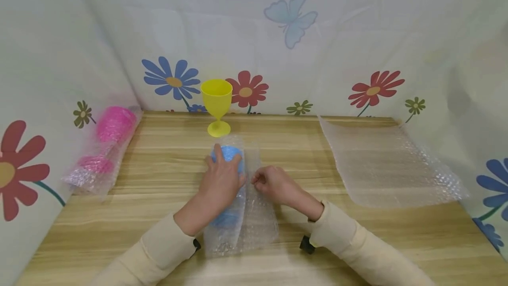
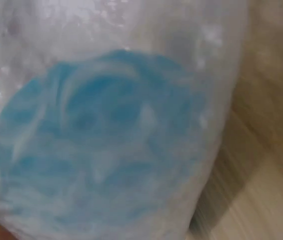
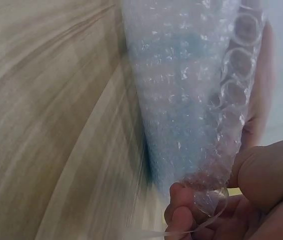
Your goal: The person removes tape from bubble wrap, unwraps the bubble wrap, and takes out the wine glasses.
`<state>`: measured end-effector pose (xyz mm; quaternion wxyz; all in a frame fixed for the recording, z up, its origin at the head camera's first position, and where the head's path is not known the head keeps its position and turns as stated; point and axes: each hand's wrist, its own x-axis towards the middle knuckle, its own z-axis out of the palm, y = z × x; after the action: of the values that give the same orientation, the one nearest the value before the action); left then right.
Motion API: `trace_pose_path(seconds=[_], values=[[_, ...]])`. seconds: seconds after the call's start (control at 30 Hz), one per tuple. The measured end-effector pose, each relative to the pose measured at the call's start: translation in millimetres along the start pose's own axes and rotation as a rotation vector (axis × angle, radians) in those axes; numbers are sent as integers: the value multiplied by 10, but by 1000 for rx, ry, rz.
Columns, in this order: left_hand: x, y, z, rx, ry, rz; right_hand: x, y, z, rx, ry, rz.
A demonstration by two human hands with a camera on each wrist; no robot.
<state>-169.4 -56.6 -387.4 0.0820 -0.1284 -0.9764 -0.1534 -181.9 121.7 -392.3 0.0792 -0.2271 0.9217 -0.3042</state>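
A blue goblet [image 1: 231,152] lies in bubble wrap [image 1: 258,228] at the middle of the table, its round base [image 2: 96,140] showing blurred through the plastic in the left wrist view. My left hand [image 1: 222,180] holds the wrapped goblet from above, fingers spread around its bowl end. Beside it, my right hand [image 1: 275,184] pinches the loose edge of the wrap between thumb and fingers. A thin clear strip [image 3: 211,220] hangs at those fingers in the right wrist view; what it is I cannot tell.
Behind the bundle stands a yellow goblet [image 1: 217,100], upright. A pink goblet [image 1: 115,122] wrapped in bubble wrap lies at the left edge. One flat bubble wrap sheet [image 1: 381,167] is spread at the right. Flowered cloth [image 1: 317,69] walls the table's back and sides.
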Motion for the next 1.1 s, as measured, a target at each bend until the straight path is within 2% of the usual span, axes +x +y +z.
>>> trace_pose_path(seconds=[0.27,0.47,0.7,0.77,0.97,1.1], values=[[16,-116,5,-4,-12,-58,-11,-7,2,10,-20,51],[6,-217,-61,-92,14,-37,-24,21,-26,4,-13,50],[-63,-317,-142,-147,-18,-55,-42,-16,-76,2,1,45],[-95,-334,-148,-135,-14,-46,-38,-49,-85,11,-3,50],[-158,-364,-108,7,37,-7,-20,-126,-94,22,1,37],[-157,-390,-113,0,15,-5,-29,-129,-94,26,2,33]])
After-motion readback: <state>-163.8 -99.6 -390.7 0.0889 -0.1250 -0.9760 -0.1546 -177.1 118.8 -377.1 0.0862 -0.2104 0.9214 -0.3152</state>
